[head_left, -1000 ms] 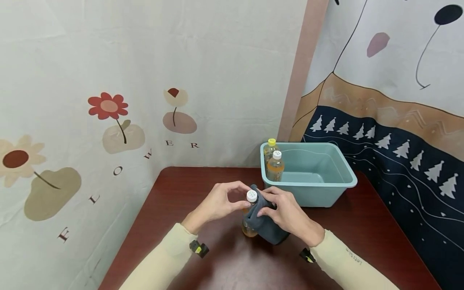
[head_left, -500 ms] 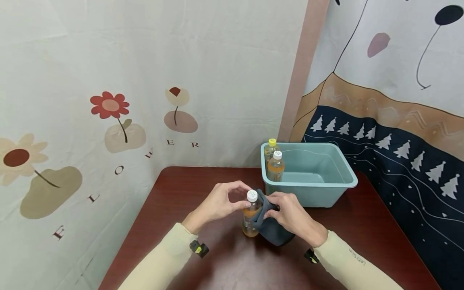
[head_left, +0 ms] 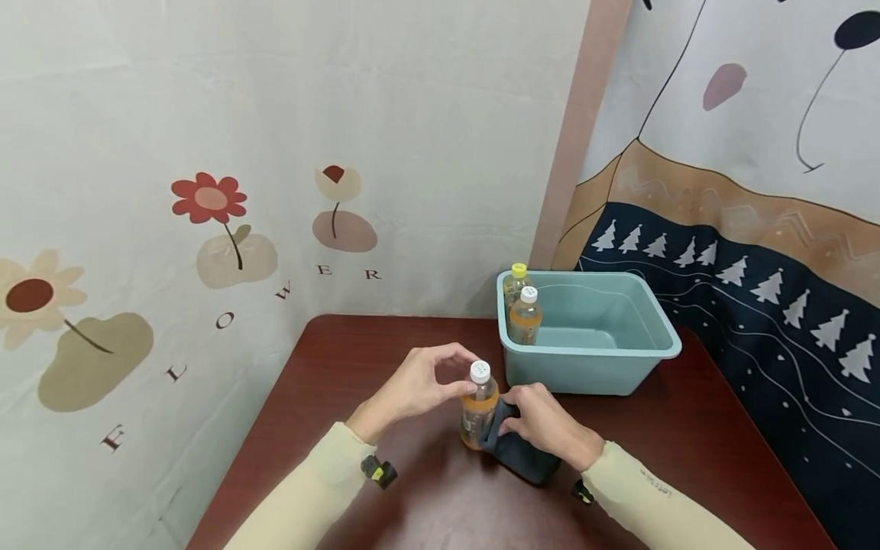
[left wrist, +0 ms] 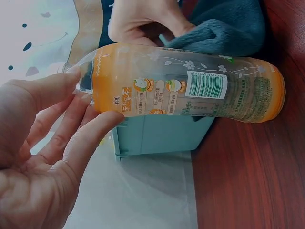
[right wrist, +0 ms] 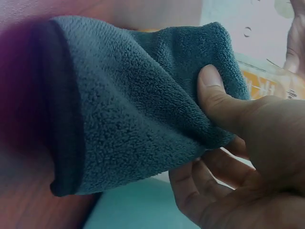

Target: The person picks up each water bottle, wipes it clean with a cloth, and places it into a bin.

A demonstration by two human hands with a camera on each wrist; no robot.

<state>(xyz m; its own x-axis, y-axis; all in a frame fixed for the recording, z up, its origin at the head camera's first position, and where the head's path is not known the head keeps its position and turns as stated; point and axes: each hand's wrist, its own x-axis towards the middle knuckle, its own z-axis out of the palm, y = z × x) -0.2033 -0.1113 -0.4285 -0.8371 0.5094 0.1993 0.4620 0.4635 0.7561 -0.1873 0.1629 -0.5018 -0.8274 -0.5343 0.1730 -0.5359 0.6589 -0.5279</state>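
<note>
A clear plastic drink bottle point(head_left: 476, 420) with a white cap and an orange-printed label stands upright on the table. My left hand point(head_left: 419, 383) holds it near its neck between thumb and fingers, plain in the left wrist view, where the barcode side of the bottle point(left wrist: 157, 81) shows. A dark grey-blue towelling cloth point(head_left: 525, 457) is pinched in my right hand point(head_left: 550, 426) and lies against the bottle's right side. In the right wrist view the thumb presses on the folded cloth point(right wrist: 119, 105), whose lower part hangs to the table.
Behind the hands a light blue plastic bin point(head_left: 605, 374) stands at the back right. In its left end are a white-capped bottle point(head_left: 525, 325) and a yellow-capped bottle point(head_left: 516, 287). The dark red table point(head_left: 385, 336) meets printed wall cloths at its back.
My right hand has slid the cloth down the bottle from near the cap to its lower right side, uncovering more of the label. The left hand has stayed at the neck.
</note>
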